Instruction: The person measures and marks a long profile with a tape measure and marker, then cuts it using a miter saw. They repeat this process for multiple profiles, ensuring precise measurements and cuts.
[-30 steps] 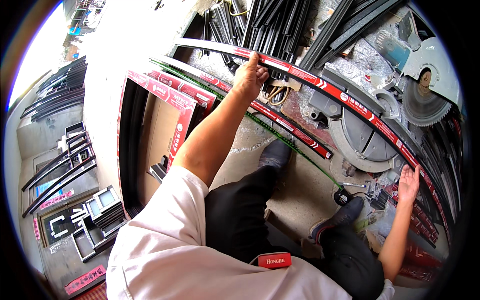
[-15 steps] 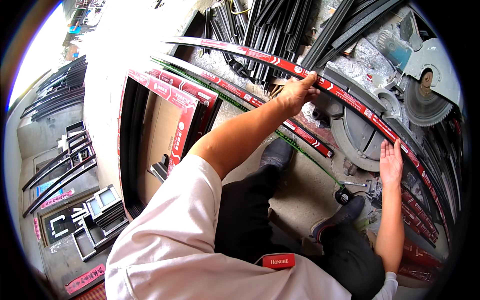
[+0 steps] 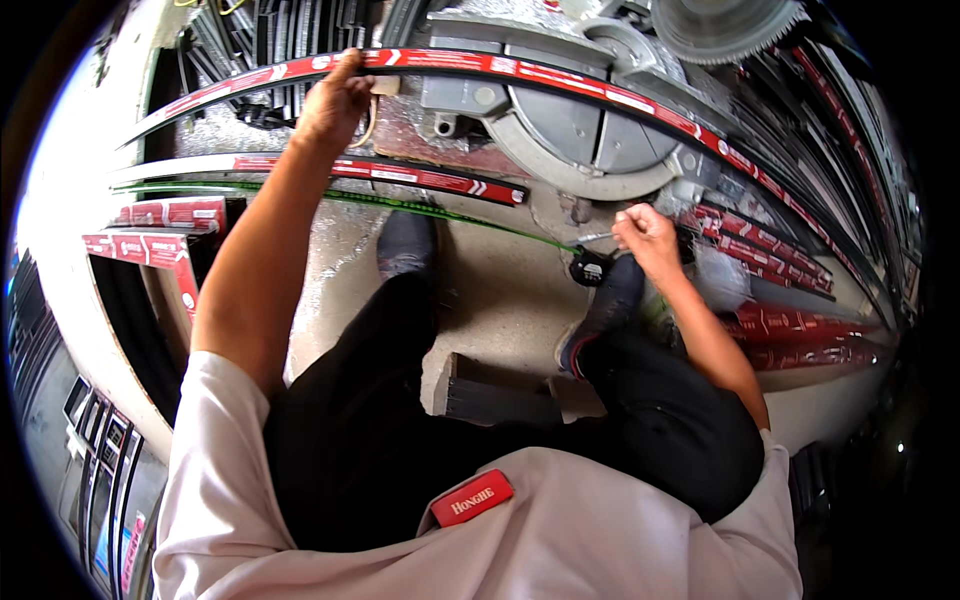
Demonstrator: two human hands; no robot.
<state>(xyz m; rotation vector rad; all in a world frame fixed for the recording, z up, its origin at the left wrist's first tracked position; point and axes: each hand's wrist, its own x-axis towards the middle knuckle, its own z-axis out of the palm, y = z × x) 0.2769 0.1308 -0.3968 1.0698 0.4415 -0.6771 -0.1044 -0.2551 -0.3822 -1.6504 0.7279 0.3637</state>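
Observation:
My left hand [image 3: 338, 105] is closed around a long metal profile [image 3: 450, 62] with red printed film, which crosses in front of me and curves away to the right in the fisheye view. Low by my right shoe, my right hand [image 3: 650, 240] pinches the end of a thin whitish pen [image 3: 595, 238]. Just below that pen sits a black tape measure [image 3: 590, 267], its green blade [image 3: 430, 208] drawn out far to the left. A shorter red-filmed profile [image 3: 430, 177] lies alongside the blade.
A grey mitre saw [image 3: 585, 130] stands beyond the long profile, its round toothed blade [image 3: 725, 25] raised at upper right. Bundled black profiles [image 3: 270, 50] lie at upper left. Red-wrapped profiles [image 3: 800, 325] are stacked at right, with filmed frames [image 3: 140, 247] at left.
My right hand has left the long profile and come down to the pen on the floor, closing on it. My left hand keeps hold of the profile. The view has swung right.

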